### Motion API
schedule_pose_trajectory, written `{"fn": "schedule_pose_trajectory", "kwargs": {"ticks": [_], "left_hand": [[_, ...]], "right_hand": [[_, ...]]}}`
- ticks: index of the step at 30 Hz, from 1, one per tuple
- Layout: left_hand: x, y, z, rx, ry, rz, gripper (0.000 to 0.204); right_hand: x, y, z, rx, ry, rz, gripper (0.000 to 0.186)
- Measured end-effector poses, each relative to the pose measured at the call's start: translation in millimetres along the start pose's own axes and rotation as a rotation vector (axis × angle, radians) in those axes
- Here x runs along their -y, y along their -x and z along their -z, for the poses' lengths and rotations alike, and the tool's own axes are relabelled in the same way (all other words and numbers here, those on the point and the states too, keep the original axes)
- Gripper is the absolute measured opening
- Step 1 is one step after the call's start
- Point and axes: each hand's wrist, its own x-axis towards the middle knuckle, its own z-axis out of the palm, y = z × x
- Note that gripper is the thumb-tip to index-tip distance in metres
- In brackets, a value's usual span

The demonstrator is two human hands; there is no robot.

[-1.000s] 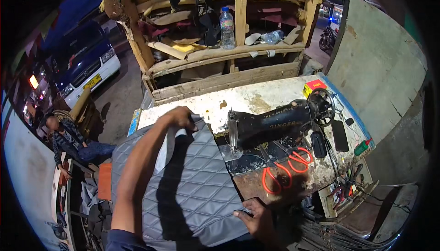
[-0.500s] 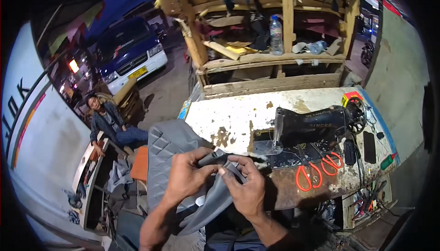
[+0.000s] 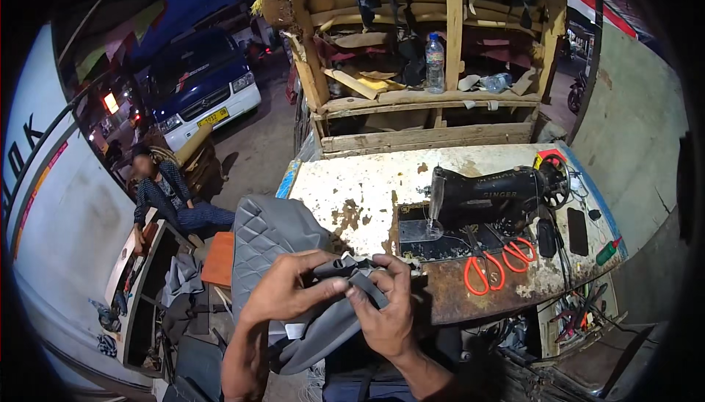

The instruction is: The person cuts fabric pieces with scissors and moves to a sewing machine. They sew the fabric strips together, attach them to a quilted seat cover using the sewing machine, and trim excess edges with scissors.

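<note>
A grey quilted seat cover (image 3: 266, 244) hangs over the table's near left edge and drapes toward my lap. My left hand (image 3: 294, 284) pinches its folded edge between thumb and fingers. Close beside it, my right hand (image 3: 382, 299) grips the same edge, thumb pressed on a strip of the grey material. A white tag (image 3: 295, 330) shows on the hanging part below my left hand. Behind and to the right of my hands stands a black sewing machine (image 3: 485, 200). Two pairs of orange-handled scissors (image 3: 485, 273) lie in front of it.
On the worn white table (image 3: 345, 182), a black phone (image 3: 577, 231) and a green bottle (image 3: 608, 252) lie at the right. A wooden shelf (image 3: 433, 141) with a water bottle (image 3: 435, 64) rises behind. At left, a person (image 3: 165, 193) sits beside a bench; a blue-and-white vehicle (image 3: 198, 86) is beyond.
Both hands have shifted slightly and the cover's edge is turned differently between them, with the folds bunched closer together. The head view has moved a little. The seated person's head has turned.
</note>
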Motion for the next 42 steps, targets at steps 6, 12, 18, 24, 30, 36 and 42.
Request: {"fn": "schedule_pose_trajectory", "kwargs": {"ticks": [6, 12, 18, 24, 30, 36, 42], "left_hand": [[11, 2, 4, -0.019, -0.103, -0.127, 0.044], [1, 2, 8, -0.020, 0.048, 0.065, 0.041], [1, 2, 12, 0.089, -0.140, -0.120, 0.042], [15, 9, 32, 0.073, -0.052, 0.051, 0.035], [-1, 27, 70, -0.156, 0.098, -0.001, 0.028], [18, 47, 87, -0.224, 0.072, -0.019, 0.032], [25, 56, 86, -0.376, 0.255, 0.077, 0.033]], "right_hand": [[11, 4, 1, 0.015, 0.017, -0.071, 0.053], [-3, 6, -6, -0.036, -0.007, 0.089, 0.056], [16, 3, 3, 0.047, 0.179, 0.001, 0.061], [15, -2, 23, 0.249, 0.363, 0.391, 0.062], [-37, -21, 55, -0.016, 0.207, 0.260, 0.077], [-59, -43, 28, 0.338, -0.339, -0.004, 0.093], [-70, -47, 13, 0.270, -0.509, -0.075, 0.030]]}}
